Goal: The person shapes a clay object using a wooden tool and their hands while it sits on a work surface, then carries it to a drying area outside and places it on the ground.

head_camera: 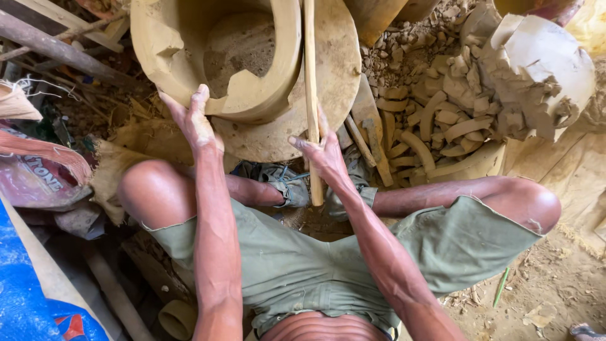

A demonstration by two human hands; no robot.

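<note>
A thick-walled clay ring point(252, 95) with an open gap stands on a round clay-coated disc point(334, 76) in front of me. My left hand point(192, 120) presses flat against the ring's outer wall at its near left side. My right hand point(325, 155) grips a long wooden stick point(310, 69) that runs upright across the disc, beside the ring's right wall. I sit with both knees spread, in green shorts.
A heap of curved clay strips and scraps point(435, 120) lies to the right, next to a clay-smeared lump point(536, 69). Wooden poles point(57, 50) and sacks point(38, 170) lie at the left. Blue plastic sheet point(25, 297) sits at lower left. A flat wooden paddle point(372, 126) rests beside the disc.
</note>
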